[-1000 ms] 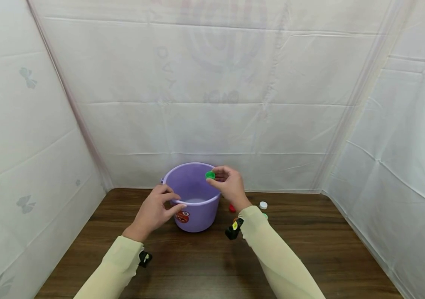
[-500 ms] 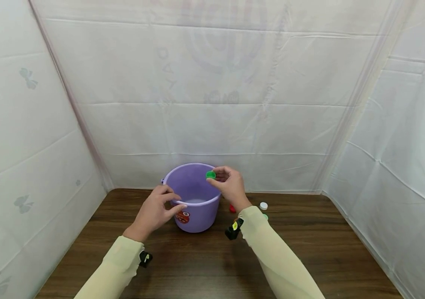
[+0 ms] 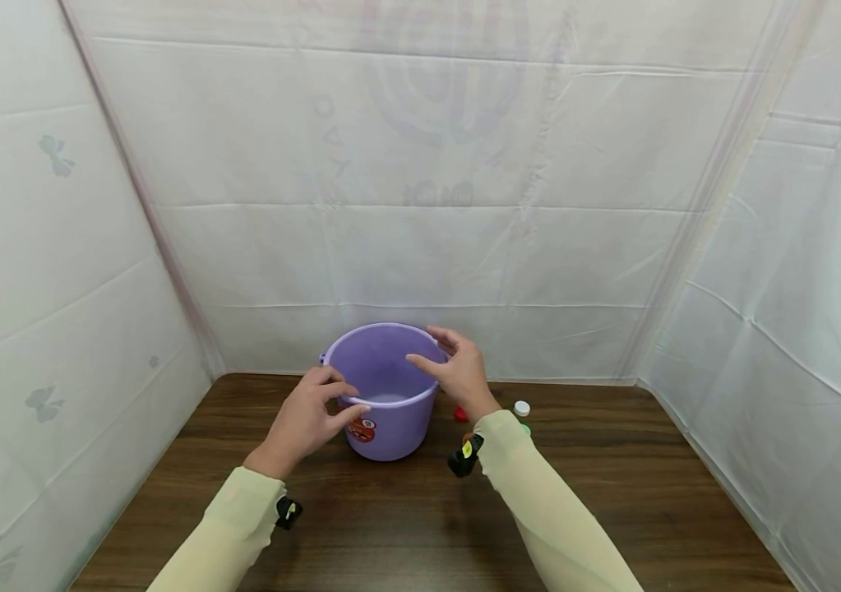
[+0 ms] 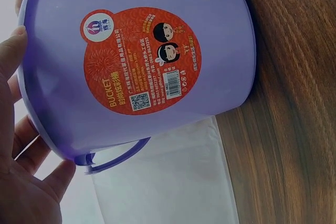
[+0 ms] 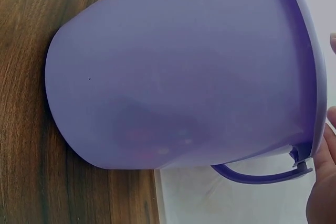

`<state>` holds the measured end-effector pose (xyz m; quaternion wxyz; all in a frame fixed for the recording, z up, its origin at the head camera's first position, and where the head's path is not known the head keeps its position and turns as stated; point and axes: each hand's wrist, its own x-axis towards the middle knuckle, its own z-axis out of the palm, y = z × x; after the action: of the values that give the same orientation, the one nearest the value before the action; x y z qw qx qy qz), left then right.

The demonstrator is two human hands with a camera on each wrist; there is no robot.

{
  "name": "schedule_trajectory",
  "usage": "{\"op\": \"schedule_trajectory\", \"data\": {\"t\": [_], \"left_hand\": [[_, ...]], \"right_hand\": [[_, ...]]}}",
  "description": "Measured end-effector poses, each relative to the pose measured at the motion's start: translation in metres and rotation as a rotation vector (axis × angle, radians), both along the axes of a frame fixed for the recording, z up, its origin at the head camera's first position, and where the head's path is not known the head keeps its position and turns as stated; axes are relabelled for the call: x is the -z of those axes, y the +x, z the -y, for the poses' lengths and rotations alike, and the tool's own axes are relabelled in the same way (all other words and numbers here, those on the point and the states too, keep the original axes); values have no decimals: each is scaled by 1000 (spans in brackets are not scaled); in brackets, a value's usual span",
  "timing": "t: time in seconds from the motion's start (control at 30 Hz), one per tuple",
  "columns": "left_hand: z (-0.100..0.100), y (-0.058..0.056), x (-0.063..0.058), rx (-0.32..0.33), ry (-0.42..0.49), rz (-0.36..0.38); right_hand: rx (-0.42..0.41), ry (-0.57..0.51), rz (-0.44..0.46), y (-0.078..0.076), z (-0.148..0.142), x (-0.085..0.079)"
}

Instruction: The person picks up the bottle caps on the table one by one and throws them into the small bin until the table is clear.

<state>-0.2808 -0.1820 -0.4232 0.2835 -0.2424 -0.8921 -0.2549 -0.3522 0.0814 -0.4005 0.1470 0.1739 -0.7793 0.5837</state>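
A purple bucket stands upright on the wooden table, a red label on its front. With thumb outside and fingers inside, my left hand holds the bucket's near-left rim. My right hand is over the right side of the rim, its thumb and fingers spread apart with nothing between them. In the right wrist view, only part of the right hand shows, beside the rim near the bucket's handle. The bucket's bottom is mostly hidden from the head view.
Right of the bucket, a red cap, a white cap and a partly covered green cap lie on the table. White sheeting hangs behind and on both sides.
My right hand has let go of the green bottle cap it pinched over the bucket, and its fingers have spread. That cap is out of sight now. The left hand has stayed put.
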Motion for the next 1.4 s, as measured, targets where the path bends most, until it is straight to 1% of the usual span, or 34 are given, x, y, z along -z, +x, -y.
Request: {"op": "schedule_trajectory", "data": {"t": [0.33, 0.63, 0.87, 1.03, 1.27, 1.4], "left_hand": [[0, 0, 1, -5, -4, -9], [0, 1, 0, 5, 1, -12], [-1, 2, -1, 1, 3, 6], [-1, 2, -3, -1, 3, 13], [0, 1, -1, -5, 3, 25], [1, -1, -2, -3, 4, 25]], "right_hand": [[-2, -13, 9, -1, -3, 4], [-10, -42, 24, 0, -11, 8], [-2, -75, 39, 3, -18, 9], [-11, -106, 16, 4, -24, 13], [36, -24, -27, 11, -31, 18], [38, -25, -20, 15, -33, 20]]}}
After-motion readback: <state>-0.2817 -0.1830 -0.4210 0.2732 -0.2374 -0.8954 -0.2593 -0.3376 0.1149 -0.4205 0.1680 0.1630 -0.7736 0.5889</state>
